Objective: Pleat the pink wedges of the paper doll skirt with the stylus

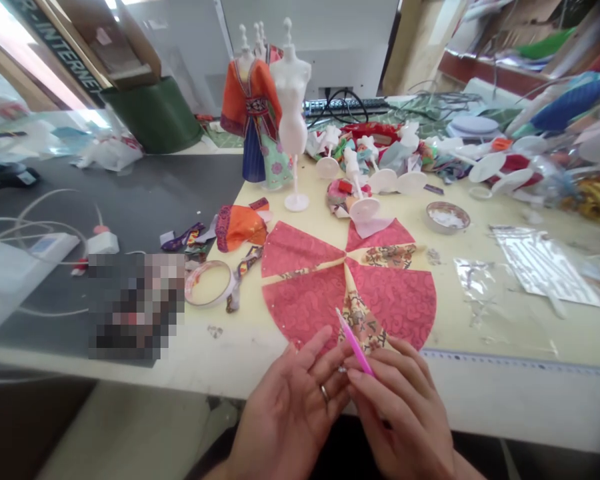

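Note:
A pink pen-like tool (356, 347) with a pale tip slants up and left from my right hand (405, 400), whose fingers are closed round it. My left hand (300, 393) lies palm up beside it, fingers spread, a ring on one finger. A tiny shiny bit (342, 369) shows at its fingers, too small to name. Just beyond both hands, a round red patterned cloth (305, 300) with cream floral folds (360, 313) is spread on the table. Small pale dots run along its left edge.
Behind the cloth stand a white mannequin (293, 100) and one in an orange robe (253, 100). A small dish (447, 217) of white bits and clear plastic sheets (545, 263) lie to the right. Left are a tape roll (209, 283), orange cloth (240, 228) and cables.

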Motion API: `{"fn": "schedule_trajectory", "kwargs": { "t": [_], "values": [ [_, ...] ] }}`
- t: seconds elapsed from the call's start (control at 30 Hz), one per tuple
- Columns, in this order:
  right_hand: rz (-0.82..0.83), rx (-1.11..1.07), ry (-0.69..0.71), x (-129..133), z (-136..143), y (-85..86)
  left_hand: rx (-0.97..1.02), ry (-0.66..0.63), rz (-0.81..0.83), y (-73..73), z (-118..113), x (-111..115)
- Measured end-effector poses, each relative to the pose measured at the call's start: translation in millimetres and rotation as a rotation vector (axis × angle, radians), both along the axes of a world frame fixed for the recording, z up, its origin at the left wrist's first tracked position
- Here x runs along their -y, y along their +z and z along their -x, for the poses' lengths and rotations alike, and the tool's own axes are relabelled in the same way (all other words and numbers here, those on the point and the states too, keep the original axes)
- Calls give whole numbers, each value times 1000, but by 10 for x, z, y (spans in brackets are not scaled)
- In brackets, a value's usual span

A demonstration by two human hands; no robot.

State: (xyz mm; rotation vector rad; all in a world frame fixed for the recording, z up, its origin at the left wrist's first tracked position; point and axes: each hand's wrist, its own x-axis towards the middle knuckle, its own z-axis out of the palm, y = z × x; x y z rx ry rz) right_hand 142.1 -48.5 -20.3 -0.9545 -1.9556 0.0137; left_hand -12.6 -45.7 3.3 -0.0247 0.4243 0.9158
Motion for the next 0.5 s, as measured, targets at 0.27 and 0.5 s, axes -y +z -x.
{"fn": "schedule_trajectory", "kwargs": {
  "t": [0.27,0.5],
  "values": [
    [33,-29,1,3,2,7,31,-41,-84,-42,-2,34],
    [86,-58,18,5,10,42,-175,-40,-68,-47,-25,71]
  ]
}}
